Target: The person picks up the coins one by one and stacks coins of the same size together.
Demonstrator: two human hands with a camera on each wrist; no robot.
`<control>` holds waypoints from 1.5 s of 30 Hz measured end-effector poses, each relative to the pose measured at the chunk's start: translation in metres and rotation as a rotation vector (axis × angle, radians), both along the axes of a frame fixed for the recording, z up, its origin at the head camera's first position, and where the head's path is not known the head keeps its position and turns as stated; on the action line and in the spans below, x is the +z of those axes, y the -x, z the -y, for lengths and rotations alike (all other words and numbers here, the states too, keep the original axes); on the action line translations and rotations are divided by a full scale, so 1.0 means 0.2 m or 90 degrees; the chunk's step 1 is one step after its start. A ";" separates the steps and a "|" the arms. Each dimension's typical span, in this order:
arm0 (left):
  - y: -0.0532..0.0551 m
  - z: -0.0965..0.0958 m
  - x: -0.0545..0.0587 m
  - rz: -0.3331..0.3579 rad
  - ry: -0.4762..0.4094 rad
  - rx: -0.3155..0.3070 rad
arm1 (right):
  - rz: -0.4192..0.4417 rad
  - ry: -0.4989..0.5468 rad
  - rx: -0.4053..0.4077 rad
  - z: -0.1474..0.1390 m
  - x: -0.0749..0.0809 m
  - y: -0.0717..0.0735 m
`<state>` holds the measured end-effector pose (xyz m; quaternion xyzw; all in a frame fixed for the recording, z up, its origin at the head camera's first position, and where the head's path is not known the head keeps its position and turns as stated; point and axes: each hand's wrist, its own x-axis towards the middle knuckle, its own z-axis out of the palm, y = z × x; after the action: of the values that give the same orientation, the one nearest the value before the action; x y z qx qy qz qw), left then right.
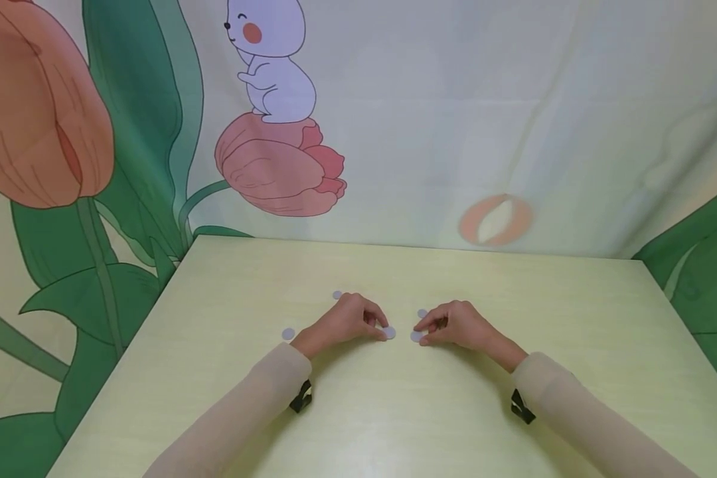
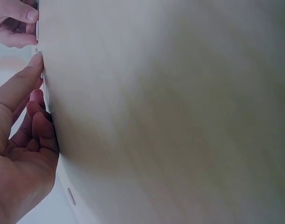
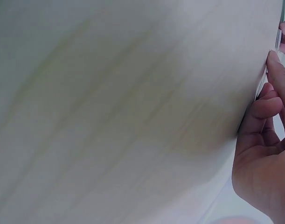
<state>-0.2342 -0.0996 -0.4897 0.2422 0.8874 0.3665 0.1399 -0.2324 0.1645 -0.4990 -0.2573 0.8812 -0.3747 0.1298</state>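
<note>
My left hand (image 1: 355, 318) pinches a small pale grey round disc (image 1: 390, 332) by its edge, between thumb and fingers, at the tabletop. Facing it across a narrow gap, my right hand (image 1: 457, 324) pinches a similar disc (image 1: 416, 336) low over the table. Just behind the right fingers lies another disc (image 1: 422, 313), partly hidden. In the left wrist view, the left hand (image 2: 25, 140) has its other fingers curled near the surface. The right wrist view shows the right hand (image 3: 268, 135) from below, its disc seen only edge-on.
Two more discs lie on the table by the left arm: one disc (image 1: 337, 295) behind the hand, one disc (image 1: 288, 334) beside the wrist. The pale yellow table (image 1: 358, 411) meets a printed curtain (image 1: 406, 133) at its back edge. Black straps (image 1: 301, 397) hang under both sleeves.
</note>
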 end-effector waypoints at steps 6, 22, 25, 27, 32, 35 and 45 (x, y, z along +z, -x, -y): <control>0.01 0.03 0.00 0.022 -0.035 0.006 | -0.007 -0.010 -0.002 -0.01 -0.01 0.00; -0.01 0.75 0.15 0.072 -0.042 0.187 | -0.004 -0.015 -0.015 0.00 0.03 0.00; -0.06 0.85 0.10 0.079 0.002 0.166 | 0.001 -0.016 -0.012 0.00 0.03 0.00; -0.09 0.90 0.06 0.077 0.022 0.151 | 0.004 -0.016 -0.012 0.00 0.02 0.00; -0.12 0.91 0.01 0.043 0.037 0.125 | 0.002 -0.004 -0.014 0.00 0.00 0.00; -0.14 0.89 0.00 0.009 0.042 0.114 | 0.008 0.008 -0.017 0.00 -0.01 0.00; -0.20 0.77 0.03 -0.066 0.073 0.134 | 0.022 0.017 -0.023 -0.01 0.00 -0.01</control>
<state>-0.1945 -0.2538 -0.4844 0.1578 0.9336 0.3146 0.0679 -0.2298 0.1673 -0.4991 -0.2363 0.8785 -0.3929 0.1346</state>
